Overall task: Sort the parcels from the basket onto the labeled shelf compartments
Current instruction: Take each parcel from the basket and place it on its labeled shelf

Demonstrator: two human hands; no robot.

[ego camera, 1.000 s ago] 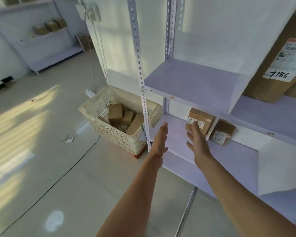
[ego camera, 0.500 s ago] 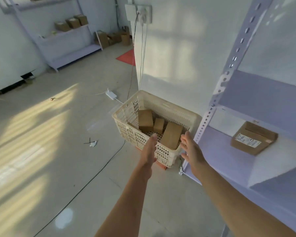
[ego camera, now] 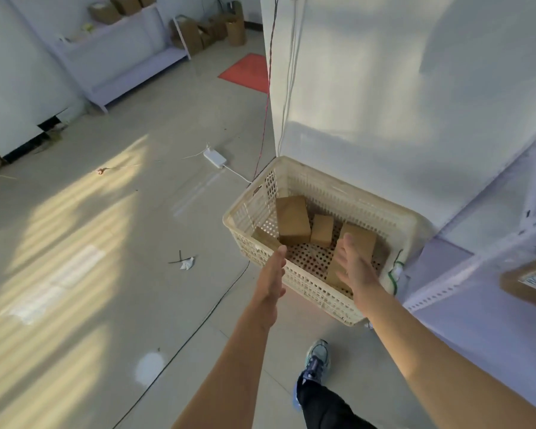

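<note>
Left hand [ego camera: 271, 281] and right hand [ego camera: 355, 267], empty with straight fingers, hover over parcels [ego camera: 293, 219] in the basket [ego camera: 310, 286].

The basket [ego camera: 338, 193] stands on the floor [ego camera: 106, 274] against the wall [ego camera: 384, 103], with the shelf [ego camera: 477, 329] just to its right. Inside it, the large parcel [ego camera: 293, 219] lies at the back left, the small parcel [ego camera: 321, 230] is just right of it, and the long parcel [ego camera: 358, 243] is at the right. The left hand [ego camera: 273, 280] hangs over the near rim. The right hand [ego camera: 353, 267] is above the long parcel's near end. Another parcel [ego camera: 529, 283] lies on the shelf. A power adapter [ego camera: 214, 158] lies on the floor behind and to the left of the basket.
</note>
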